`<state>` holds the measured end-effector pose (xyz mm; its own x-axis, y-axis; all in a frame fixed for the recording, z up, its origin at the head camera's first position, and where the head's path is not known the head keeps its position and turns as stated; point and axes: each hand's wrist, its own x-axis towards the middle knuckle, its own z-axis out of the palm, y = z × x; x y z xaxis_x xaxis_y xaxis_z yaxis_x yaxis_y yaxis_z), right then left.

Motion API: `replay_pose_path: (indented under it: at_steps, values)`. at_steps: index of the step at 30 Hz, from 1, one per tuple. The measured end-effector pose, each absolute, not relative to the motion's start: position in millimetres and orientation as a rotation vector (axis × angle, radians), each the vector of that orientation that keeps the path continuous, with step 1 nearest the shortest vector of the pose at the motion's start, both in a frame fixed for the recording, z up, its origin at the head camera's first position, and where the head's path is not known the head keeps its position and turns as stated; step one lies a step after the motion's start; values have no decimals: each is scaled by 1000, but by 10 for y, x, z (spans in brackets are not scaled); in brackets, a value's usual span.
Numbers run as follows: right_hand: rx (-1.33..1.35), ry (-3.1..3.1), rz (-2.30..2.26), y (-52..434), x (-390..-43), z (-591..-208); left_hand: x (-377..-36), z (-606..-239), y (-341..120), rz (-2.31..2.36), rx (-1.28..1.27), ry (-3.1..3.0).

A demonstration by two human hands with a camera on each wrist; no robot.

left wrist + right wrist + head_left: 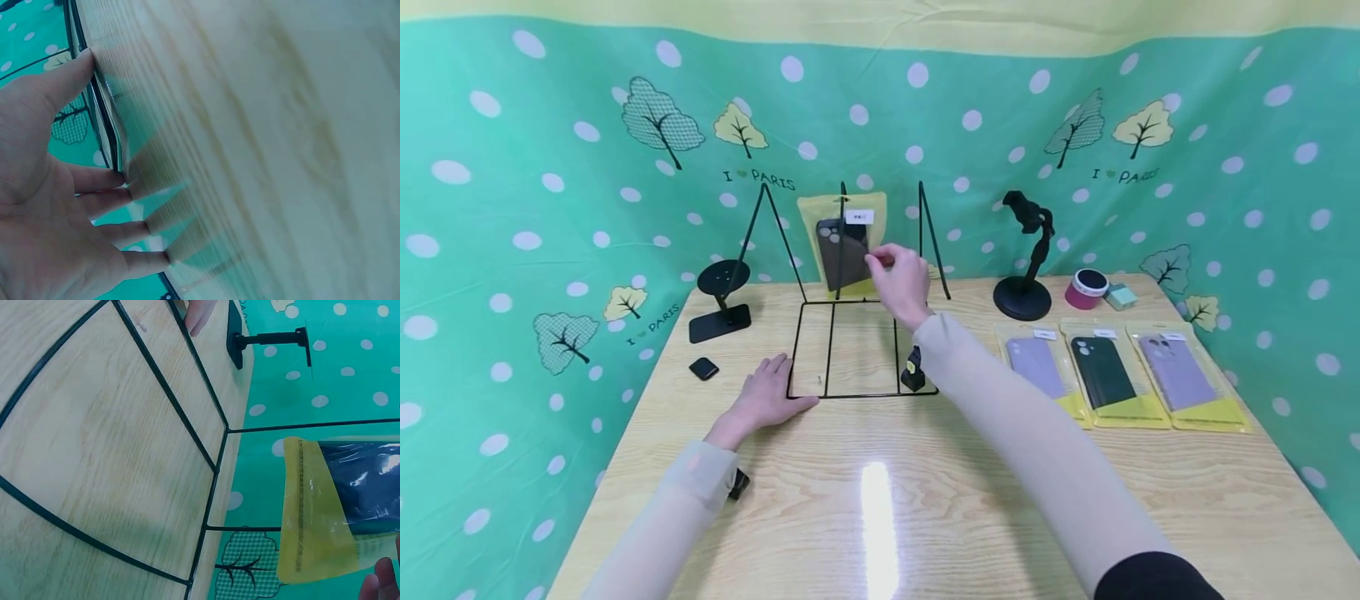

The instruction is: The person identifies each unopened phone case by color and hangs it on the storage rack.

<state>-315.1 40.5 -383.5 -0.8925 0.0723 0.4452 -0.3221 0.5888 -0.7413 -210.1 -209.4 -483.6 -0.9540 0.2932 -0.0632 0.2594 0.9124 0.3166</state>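
A black wire rack (842, 350) stands mid-table, its base frame (206, 456) flat on the wood. A dark phone case in a yellow packet (844, 246) hangs at the rack's back, and my right hand (898, 279) pinches that packet's right edge; the packet (337, 512) fills the lower right of the right wrist view, with a fingertip (378, 584) beside it. My left hand (767, 396) lies flat on the table with straight fingers, touching the base's front left corner. In the left wrist view the left hand (50, 206) has its thumb against the wire (103, 119).
Three packeted phone cases (1105, 371) lie in a row at the right. Behind them stand a black phone holder (1028, 271), a pink round tin (1086, 287) and a mint box (1122, 296). A black disc stand (722, 300) and a small black square (703, 367) sit at the left. A black clip (913, 373) is on the rack base.
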Motion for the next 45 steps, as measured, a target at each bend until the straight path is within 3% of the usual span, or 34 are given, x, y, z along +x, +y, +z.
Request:
replay_pose_path:
  at_steps: [19, 26, 45]
  values:
    - [258, -2404, 1286, 607, -3023, -3974, -2104, -4888, -2111, 470, 439, 2966]
    - [394, -2416, 1259, 806, -2932, -4017, -2100, -4913, -2129, 460, 428, 2958]
    - [395, -2602, 1057, 1403, -2691, -4071, -2106, -4876, -2114, 473, 434, 2966]
